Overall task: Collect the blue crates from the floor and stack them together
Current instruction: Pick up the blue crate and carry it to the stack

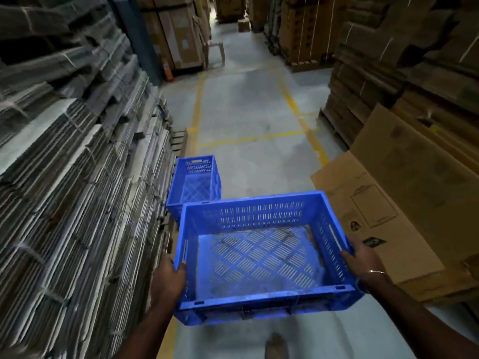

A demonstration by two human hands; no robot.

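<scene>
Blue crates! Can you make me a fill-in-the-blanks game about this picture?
1. The person carries the near blue crate with ____ hands, the left hand and right hand on opposite sides.
2. Inside, the carried crate is ____.
3. The second blue crate stands on the floor beside stacks of flattened ____.
4. The lines painted on the floor are ____.

Missing words: two; empty; cardboard; yellow
</scene>
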